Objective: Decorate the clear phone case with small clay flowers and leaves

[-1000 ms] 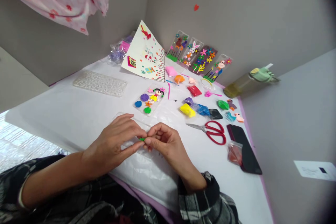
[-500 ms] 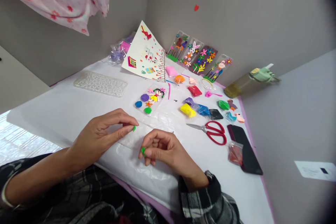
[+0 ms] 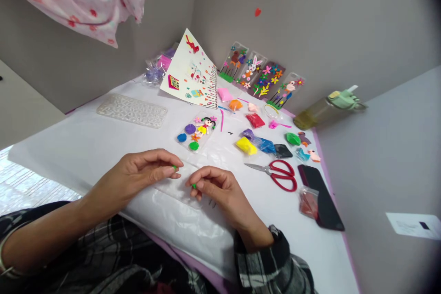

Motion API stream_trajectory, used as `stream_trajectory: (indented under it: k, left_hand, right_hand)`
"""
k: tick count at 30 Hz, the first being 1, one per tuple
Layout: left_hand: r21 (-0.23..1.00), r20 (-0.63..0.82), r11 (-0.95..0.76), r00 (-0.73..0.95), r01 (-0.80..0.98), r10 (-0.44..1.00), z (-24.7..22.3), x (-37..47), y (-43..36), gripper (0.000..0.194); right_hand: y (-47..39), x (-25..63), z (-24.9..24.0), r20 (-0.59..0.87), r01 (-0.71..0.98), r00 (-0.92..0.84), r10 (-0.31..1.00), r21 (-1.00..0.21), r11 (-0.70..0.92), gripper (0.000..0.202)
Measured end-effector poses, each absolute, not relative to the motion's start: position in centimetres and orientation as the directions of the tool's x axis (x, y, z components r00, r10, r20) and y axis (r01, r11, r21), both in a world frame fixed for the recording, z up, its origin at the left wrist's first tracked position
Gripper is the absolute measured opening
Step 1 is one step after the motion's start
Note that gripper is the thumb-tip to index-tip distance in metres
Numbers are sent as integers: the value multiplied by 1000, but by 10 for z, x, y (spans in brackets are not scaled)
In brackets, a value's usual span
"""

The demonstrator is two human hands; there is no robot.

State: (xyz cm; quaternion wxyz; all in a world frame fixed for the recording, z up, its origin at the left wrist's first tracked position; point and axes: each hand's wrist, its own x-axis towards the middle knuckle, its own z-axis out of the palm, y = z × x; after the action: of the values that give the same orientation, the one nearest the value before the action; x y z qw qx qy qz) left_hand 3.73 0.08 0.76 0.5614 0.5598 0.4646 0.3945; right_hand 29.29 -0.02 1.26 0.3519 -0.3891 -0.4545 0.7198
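My left hand (image 3: 148, 173) pinches a small piece of green clay (image 3: 175, 167) between thumb and fingertips. Close beside it, my right hand (image 3: 222, 193) holds another bit of green clay (image 3: 194, 186), mostly covered by its thumb and forefinger. The two hands are apart, above a clear flat piece (image 3: 168, 187) lying on the white table cover (image 3: 79, 147). Several thin dark strips (image 3: 212, 203) show beside my right wrist. Beyond my hands lies a clear phone case (image 3: 184, 146) with a clay girl figure (image 3: 205, 127), flowers and purple, blue and green clay rounds.
Red-handled scissors (image 3: 283, 175), a black phone (image 3: 324, 202) and a bag of reddish clay (image 3: 308, 203) lie right. Several clay packets, such as yellow (image 3: 246, 145) and red (image 3: 255, 120), sit beyond. Decorated cases (image 3: 252, 66), a bottle (image 3: 320, 108) and a textured case (image 3: 131, 110) surround them.
My right hand has risen slightly with its green clay, and its fingertips come closer to my left hand. Thin dark strips now show below it. My left fingers have curled more over their piece.
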Motion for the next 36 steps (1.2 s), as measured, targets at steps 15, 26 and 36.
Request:
stream_trajectory:
  k: [15, 26, 36]
  left_hand:
    - [987, 106, -130, 215, 98, 971, 16, 48, 2, 30]
    - [997, -1, -16, 218, 74, 976, 18, 56, 3, 10]
    - [972, 113, -157, 237, 174, 965, 7, 63, 2, 17]
  right_hand:
    - [3, 290, 15, -259, -178, -463, 848, -910, -375, 34]
    - [2, 289, 12, -243, -172, -338, 909, -934, -314, 44]
    - [0, 281, 19, -225, -124, -314, 922, -953, -275, 40]
